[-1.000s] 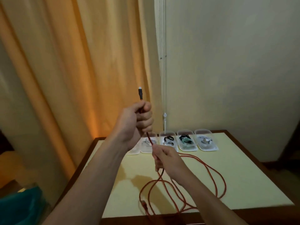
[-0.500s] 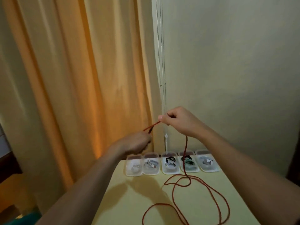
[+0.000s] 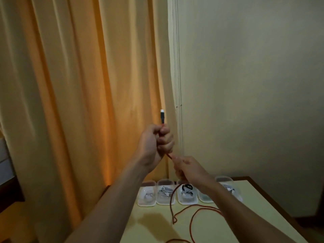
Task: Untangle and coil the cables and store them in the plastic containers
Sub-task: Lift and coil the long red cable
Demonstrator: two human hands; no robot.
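- Thin braided cable (image 3: pixel 192 218): red-orange along its whole visible run.
- Cable's plug end (image 3: pixel 162 116): black body with a white-silver tip and a red collar at its base.
- Row of clear plastic containers (image 3: pixel 147 195): colourless, see-through, with pale whitish rims.
- Coiled cables inside the containers: white in the left ones, black with white in the middle one (image 3: pixel 186 189), greenish in the next (image 3: pixel 204 197).
- Flat square tabletop (image 3: pixel 259 207): pale yellow, plain, with a dark brown edge.
- Long pleated curtain (image 3: pixel 78 85): plain orange-tan.
- Plain wall (image 3: pixel 254 85): cream-beige.
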